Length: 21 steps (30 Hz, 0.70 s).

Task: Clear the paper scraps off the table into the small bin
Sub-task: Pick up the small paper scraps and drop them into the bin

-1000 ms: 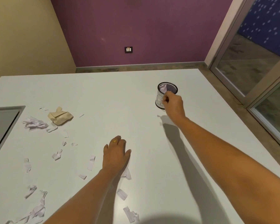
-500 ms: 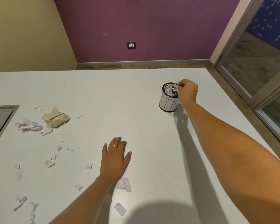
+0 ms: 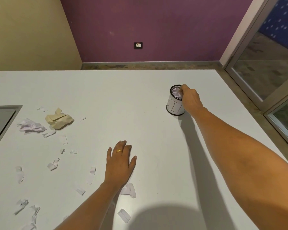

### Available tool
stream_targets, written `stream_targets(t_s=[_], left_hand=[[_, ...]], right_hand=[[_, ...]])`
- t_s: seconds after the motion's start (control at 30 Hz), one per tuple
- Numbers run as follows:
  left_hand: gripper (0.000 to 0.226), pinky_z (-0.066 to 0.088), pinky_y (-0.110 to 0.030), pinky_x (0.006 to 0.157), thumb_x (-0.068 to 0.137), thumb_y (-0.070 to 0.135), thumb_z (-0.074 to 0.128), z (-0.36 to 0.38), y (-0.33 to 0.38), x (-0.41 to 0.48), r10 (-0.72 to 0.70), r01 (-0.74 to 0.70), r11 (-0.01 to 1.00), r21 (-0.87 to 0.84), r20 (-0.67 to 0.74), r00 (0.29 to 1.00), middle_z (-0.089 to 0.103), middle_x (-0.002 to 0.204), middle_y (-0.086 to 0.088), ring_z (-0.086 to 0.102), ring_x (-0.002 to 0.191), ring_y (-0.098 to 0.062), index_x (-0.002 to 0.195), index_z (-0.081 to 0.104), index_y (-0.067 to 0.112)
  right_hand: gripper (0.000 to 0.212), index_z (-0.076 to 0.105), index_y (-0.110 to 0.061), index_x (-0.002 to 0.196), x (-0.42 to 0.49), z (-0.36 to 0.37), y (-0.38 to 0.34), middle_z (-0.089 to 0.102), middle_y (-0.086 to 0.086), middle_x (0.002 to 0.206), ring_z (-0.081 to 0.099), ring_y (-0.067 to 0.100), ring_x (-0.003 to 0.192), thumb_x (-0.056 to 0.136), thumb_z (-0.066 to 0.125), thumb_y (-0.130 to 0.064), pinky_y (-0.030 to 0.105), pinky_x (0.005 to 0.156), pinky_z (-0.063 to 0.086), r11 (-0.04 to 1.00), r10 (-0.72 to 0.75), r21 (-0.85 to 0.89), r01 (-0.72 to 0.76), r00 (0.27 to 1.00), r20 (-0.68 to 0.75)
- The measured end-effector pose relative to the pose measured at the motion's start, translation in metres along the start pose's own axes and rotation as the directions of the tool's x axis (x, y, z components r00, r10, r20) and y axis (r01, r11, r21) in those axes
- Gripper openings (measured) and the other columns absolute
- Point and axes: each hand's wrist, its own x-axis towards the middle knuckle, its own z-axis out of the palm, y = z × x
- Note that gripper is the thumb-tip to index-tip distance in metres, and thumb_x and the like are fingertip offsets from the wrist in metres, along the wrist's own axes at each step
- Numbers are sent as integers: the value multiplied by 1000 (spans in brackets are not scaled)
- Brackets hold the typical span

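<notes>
A small white bin (image 3: 175, 108) with a black mesh rim stands upright at the far right of the white table (image 3: 123, 97). My right hand (image 3: 190, 98) reaches over its right rim. The fingers are bunched and pressed onto crumpled white paper (image 3: 176, 94) in the bin's mouth. My left hand (image 3: 119, 165) lies flat on the table, fingers spread, holding nothing. A crumpled yellow paper (image 3: 59, 119) and a crumpled white wad (image 3: 32, 127) lie at the left. Several small white scraps (image 3: 91, 175) are scattered around the left hand, some beside its wrist (image 3: 129, 190).
A grey recessed panel (image 3: 0, 122) sits in the table at the left edge. A glass sliding door (image 3: 264, 63) stands beyond the table's right edge. A purple wall with a socket (image 3: 138, 45) is behind the table's far edge.
My right hand moved from the bin's front to its right rim, and its fingers now dip into the bin's mouth. The left hand has stayed flat on the table.
</notes>
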Motion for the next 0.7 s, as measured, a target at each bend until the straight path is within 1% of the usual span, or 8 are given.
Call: stream_targets(t_s=[0.07,0.1,0.17,0.23,0.3,0.4,0.57,0.7], left_hand=[[33,26,-51,111,89,27,58,0,1,0,2,-2,1000,3,-7,1000,51,137,-11,41,133,-25,117,58,10],[33,26,-51,111,88,26,58,0,1,0,1,-1,1000,4,-10,1000,51,136,-11,42,133,-25,117,58,10],[32,26,-52,110,87,26,60,1,1,0,-4,4,1000,2,-17,1000,52,135,-12,43,132,-26,115,59,10],[33,24,-51,112,88,27,59,1,1,1,-13,13,1000,-1,-8,1000,51,137,-11,42,133,-26,116,59,10],[34,21,-50,113,89,29,56,1,1,2,-25,25,1000,0,13,1000,48,140,-10,38,136,-25,119,57,11],[36,17,-48,115,91,32,51,2,1,3,-35,35,999,15,41,999,44,143,-7,33,138,-23,122,54,13],[37,14,-46,116,93,33,48,0,2,3,-37,36,999,18,59,998,40,146,-6,29,140,-21,124,51,14],[38,13,-44,117,95,33,43,-3,3,1,-32,31,999,21,84,996,35,149,-5,24,142,-18,129,47,15]], right_hand=[[28,46,2,115,0,1,0,58,28,108,45,29,81,90,34,7,38,69,40,999,-20,-39,20,1000,-4],[28,47,2,115,0,1,0,58,28,108,46,30,82,90,34,7,38,69,40,999,-19,-51,19,1000,-1],[30,52,3,114,3,0,-1,58,28,111,53,37,92,90,36,7,39,75,44,997,-20,-68,21,1000,15],[30,59,2,112,6,-2,-2,58,28,114,56,40,103,90,38,5,40,83,47,997,-13,-78,16,999,41],[32,62,3,109,10,-3,-5,59,29,115,57,42,105,89,38,6,42,87,48,996,2,-87,4,998,65],[35,64,1,112,13,-2,-7,57,28,118,56,41,108,89,37,5,39,90,47,995,41,-97,-32,994,96],[32,62,0,114,6,-4,-10,58,25,122,55,40,112,92,39,3,39,93,45,999,50,-5,-50,995,92],[30,58,9,115,-2,-5,-15,57,28,124,54,39,115,92,40,4,38,94,43,994,51,91,-56,997,63]])
